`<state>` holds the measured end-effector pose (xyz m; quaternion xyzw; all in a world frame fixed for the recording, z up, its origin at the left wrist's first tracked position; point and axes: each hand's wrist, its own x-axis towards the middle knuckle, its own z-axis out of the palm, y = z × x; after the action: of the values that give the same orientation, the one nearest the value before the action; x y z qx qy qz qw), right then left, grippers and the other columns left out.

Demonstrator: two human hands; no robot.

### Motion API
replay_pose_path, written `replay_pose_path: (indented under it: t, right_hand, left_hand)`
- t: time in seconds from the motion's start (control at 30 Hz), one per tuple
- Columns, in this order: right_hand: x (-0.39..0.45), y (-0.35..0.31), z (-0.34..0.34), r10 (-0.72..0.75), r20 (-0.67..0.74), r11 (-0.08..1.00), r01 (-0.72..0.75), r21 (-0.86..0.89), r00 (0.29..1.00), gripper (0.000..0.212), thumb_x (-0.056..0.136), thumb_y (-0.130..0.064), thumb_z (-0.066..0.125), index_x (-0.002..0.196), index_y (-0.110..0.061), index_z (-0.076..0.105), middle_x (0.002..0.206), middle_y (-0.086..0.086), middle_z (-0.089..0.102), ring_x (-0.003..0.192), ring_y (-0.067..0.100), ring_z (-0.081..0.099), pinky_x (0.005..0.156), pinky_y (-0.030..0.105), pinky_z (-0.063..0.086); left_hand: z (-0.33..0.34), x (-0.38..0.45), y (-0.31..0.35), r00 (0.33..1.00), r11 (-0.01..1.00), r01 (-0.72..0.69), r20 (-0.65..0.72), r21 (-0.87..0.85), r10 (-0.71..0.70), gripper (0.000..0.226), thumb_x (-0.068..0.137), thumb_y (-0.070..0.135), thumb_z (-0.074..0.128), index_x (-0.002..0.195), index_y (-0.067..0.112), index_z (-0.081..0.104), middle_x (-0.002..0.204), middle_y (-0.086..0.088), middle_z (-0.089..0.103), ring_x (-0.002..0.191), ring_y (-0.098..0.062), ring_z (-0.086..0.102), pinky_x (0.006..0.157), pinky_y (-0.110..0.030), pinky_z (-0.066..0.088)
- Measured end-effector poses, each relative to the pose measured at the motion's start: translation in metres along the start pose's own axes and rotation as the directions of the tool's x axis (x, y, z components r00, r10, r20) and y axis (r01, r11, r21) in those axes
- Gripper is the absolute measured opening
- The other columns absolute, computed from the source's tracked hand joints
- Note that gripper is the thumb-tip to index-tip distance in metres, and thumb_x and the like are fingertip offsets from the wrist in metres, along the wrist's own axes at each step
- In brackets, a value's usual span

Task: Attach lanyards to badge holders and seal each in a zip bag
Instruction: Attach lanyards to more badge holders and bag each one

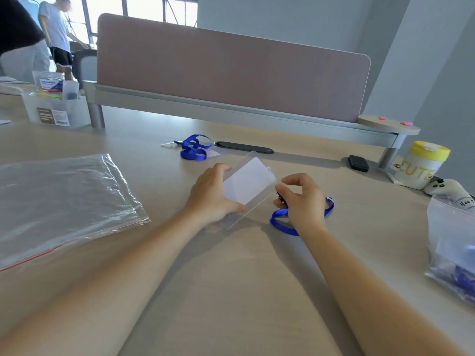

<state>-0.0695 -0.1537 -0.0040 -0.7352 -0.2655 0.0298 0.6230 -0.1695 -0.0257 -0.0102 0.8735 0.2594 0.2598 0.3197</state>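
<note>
hands meet over the middle of the pale desk (244, 291). left hand (213, 194) grips a clear badge holder (248, 185) along its left edge, thumb curled under the near corner and fingers wrapped over the far one, so the holder is lifted and tilted with its lower corner close to the desk. a white card sits inside it. right hand (303, 199) is at the holder's right edge, thumb and forefinger pinched together there, with a small dark clip tucked in the curled fingers; it seems to be the clip of the blue lanyard (282, 223), though the fingers hide the join. that lanyard loops on the desk under and behind the right hand.

a second blue lanyard (194, 149) lies coiled farther back, its metal clip pointing left, beside a dark oval cable slot (244, 147). a stack of clear zip bags (59, 201) with red seal lines lies flat at the left, well apart from the hands. at the right edge a filled zip bag (455, 253) holds blue items, near a yellow-lidded canister (421, 164) and a small plush toy (447, 188). a pink divider panel (231, 68) runs along the back of the desk, and a clear plastic bin (56, 109) stands at far left.
</note>
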Motion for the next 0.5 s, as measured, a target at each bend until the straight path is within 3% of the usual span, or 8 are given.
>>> replay_pose_path:
  t: [0.17,0.27,0.37,0.5]
  right_hand:
    - [0.000,-0.001,-0.006,0.056,0.157,0.988,-0.077,0.130,0.986,0.033,0.087,-0.002,0.055,0.118,-0.011,0.051,0.075,0.001,0.060,0.035,0.002,0.052,0.046,0.012,0.048]
    - [0.001,-0.003,-0.007,0.056,0.205,0.995,-0.072,0.070,0.977,0.023,0.086,-0.004,0.057,0.108,-0.010,0.055,0.069,0.001,0.061,0.035,0.002,0.051,0.047,0.013,0.047]
    - [0.001,-0.006,-0.008,0.053,0.212,0.996,-0.068,0.061,0.976,0.007,0.085,-0.007,0.059,0.087,-0.009,0.053,0.065,0.003,0.059,0.042,0.006,0.052,0.047,0.013,0.048]
    - [-0.002,-0.010,-0.011,0.040,0.217,0.999,-0.047,0.027,0.975,0.024,0.084,-0.013,0.061,0.066,-0.010,0.045,0.058,0.005,0.055,0.039,0.004,0.051,0.045,0.013,0.047]
  left_hand:
    - [-0.001,-0.002,0.005,0.999,0.998,-0.038,0.005,-0.042,0.038,0.078,0.068,0.018,0.077,0.133,0.016,0.033,0.139,-0.001,0.039,0.128,-0.019,0.036,0.102,-0.031,0.033]
    - [-0.003,-0.004,0.008,1.000,0.998,-0.029,0.001,-0.050,0.029,0.076,0.069,0.017,0.076,0.133,0.017,0.034,0.130,-0.003,0.043,0.124,-0.019,0.039,0.098,-0.029,0.034]
    - [-0.004,-0.005,0.010,0.999,0.996,-0.035,0.003,-0.076,0.036,0.069,0.072,0.018,0.074,0.130,0.018,0.037,0.106,0.002,0.040,0.108,-0.019,0.044,0.089,-0.027,0.035]
    - [-0.005,-0.004,0.015,0.999,0.996,-0.030,0.010,-0.082,0.031,0.045,0.075,0.025,0.070,0.113,0.017,0.046,0.096,0.003,0.045,0.093,-0.020,0.047,0.079,-0.028,0.036]
